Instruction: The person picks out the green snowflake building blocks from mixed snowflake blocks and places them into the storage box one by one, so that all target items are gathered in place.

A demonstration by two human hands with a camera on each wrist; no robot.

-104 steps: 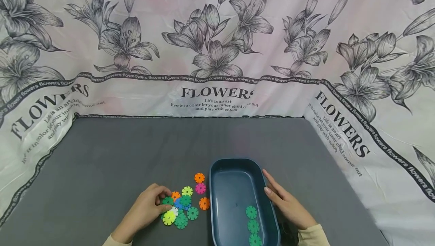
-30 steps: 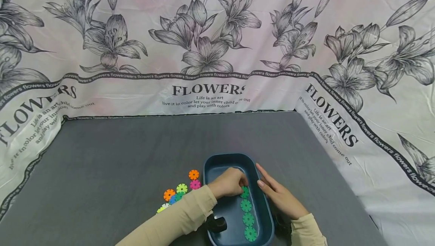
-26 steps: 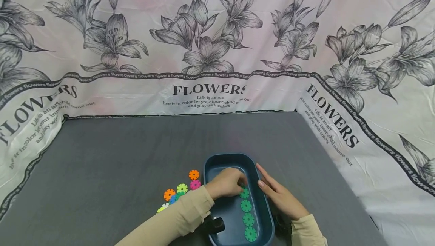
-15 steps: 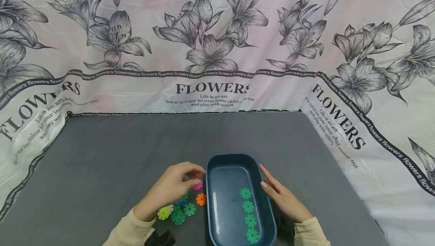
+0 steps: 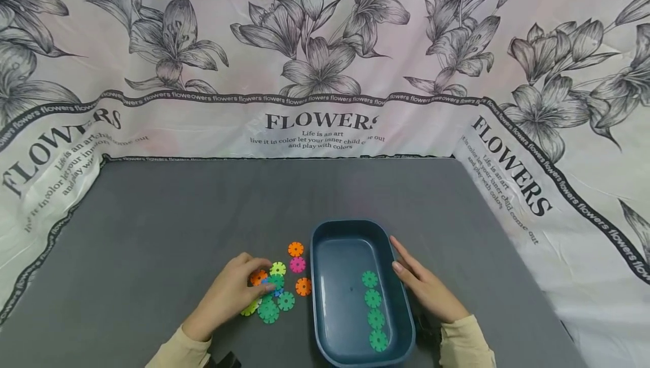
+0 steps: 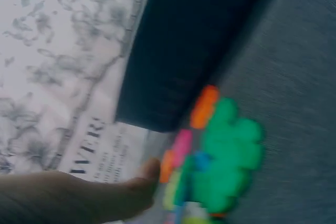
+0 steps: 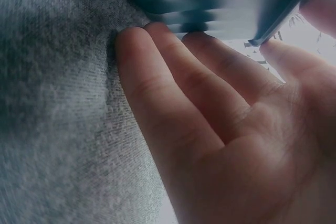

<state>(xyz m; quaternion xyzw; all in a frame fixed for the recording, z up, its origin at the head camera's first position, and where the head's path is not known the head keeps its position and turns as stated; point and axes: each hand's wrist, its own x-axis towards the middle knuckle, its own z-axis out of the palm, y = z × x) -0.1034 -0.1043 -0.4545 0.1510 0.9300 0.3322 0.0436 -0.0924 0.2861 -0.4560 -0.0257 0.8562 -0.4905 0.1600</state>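
My left hand [image 5: 228, 292] hovers over a loose pile of notched plastic discs, its thumb and forefinger apart around an orange disc [image 5: 259, 276] and a green disc [image 5: 276, 281]. Whether the fingertips touch them is unclear. In the left wrist view, blurred green discs [image 6: 226, 156] lie beyond the fingers. A blue tray [image 5: 335, 283] stands right of the pile. Inside it, several green discs form a row, the farthest green disc [image 5: 369, 279] included. Straight fingers of my right hand [image 5: 431, 289] rest against the tray's right side; the right wrist view shows those fingers [image 7: 173, 93] along its wall.
Beside the tray's left wall lie a pink disc [image 5: 297, 264] and another orange disc [image 5: 303, 287]. A grey cloth [image 5: 203, 204] covers the table. Flower-printed fabric [image 5: 320, 46] rises behind it and along both sides.
My left hand went from the pile into the tray, then came back left to the pile. The green row has gained a disc at its far end. My right hand stays at the tray.
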